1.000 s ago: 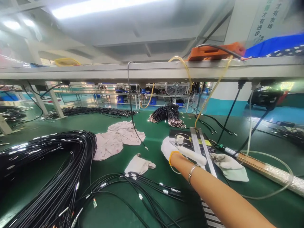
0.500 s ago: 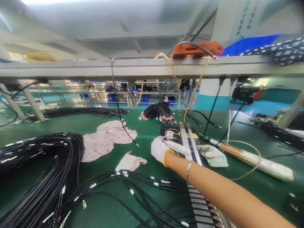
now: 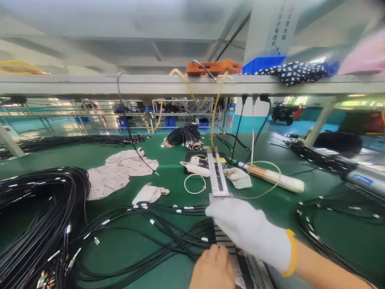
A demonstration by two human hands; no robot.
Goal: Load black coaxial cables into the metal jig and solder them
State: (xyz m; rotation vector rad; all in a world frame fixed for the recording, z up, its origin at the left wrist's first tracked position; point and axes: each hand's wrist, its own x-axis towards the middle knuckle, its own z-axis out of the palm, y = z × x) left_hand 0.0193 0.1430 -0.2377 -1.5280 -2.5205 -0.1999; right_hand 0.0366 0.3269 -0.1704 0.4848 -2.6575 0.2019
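Two hands sit at the near edge of the view: the bare left hand rests low on the slotted metal fixture, fingers curled out of sight so I cannot tell whether its grip is apart or together, and the white-gloved right hand lies flat and spread across the same fixture just above it, clamped on nothing that shows. The near part of the fixture appears to be a row of dark slots mostly covered by both hands, so how many slots are filled is hidden. Feeding in from the left, several thin black cables with silver ferrules run across the green tabletop up to the fixture, which suggests some leads are being seated there, while the large coil of black cables at the far left looks untouched; by that reading much remains. Just beyond the hands, a white-handled tool and a loose white loop of wire lie beside the fixture's bright far rails, with a spare glove on the right and another crumpled glove on the left. Farther on lie pink rags, a wrapped wooden bar, and a fanned bundle of finished-looking cables near the back edge, under the overhead shelf.
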